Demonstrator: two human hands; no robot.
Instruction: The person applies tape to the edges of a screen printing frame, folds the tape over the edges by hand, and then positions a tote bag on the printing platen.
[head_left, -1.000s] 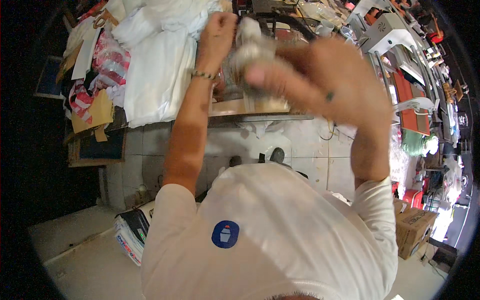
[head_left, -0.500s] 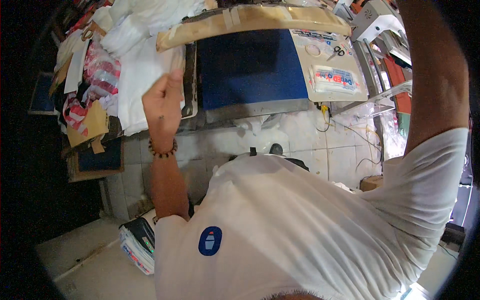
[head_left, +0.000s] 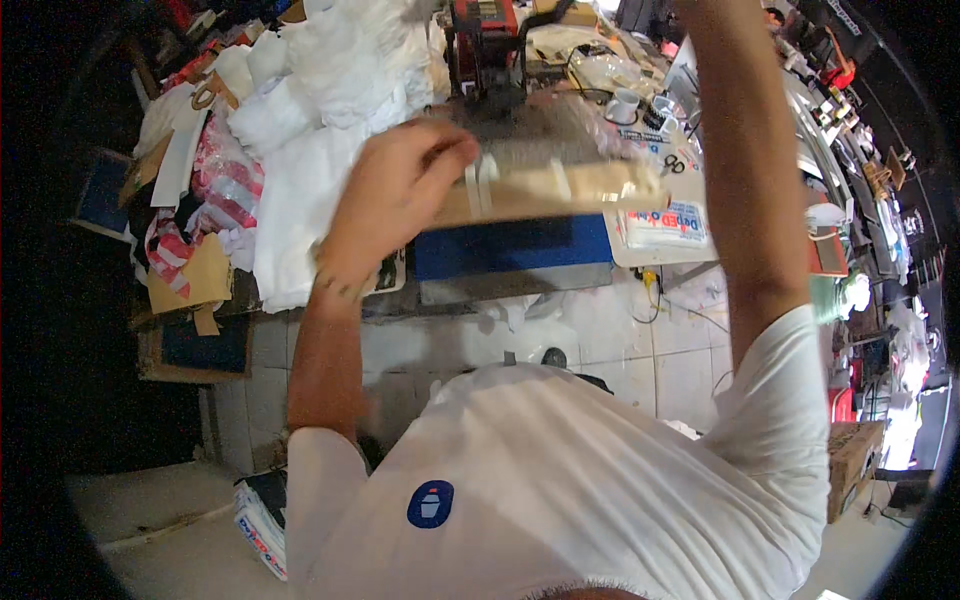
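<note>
My left hand point(head_left: 400, 185) is over the left end of a long brown taped bar point(head_left: 545, 192), the near edge of what looks like a frame. Its fingers are curled and smeared by motion. Whether they grip the bar or something small cannot be made out. Under and in front of the bar lies a flat dark-blue panel point(head_left: 515, 248). A greyish sheet point(head_left: 530, 130) stretches behind the bar. My right arm point(head_left: 755, 190) reaches up past the top edge of the picture, so the right hand is out of sight.
White cloth point(head_left: 310, 170) is heaped on the left, beside red-and-white wrapping point(head_left: 225, 170) and brown cardboard point(head_left: 195, 275). Scissors point(head_left: 674, 164) and a flat white printed package point(head_left: 665, 230) lie to the right, with a white cup point(head_left: 622, 107) farther back. A cardboard box point(head_left: 852, 468) stands at far right.
The view has tilted up, showing more of the far bench. The taped bar has come down nearer over the blue panel. My left hand has moved right onto its end.
</note>
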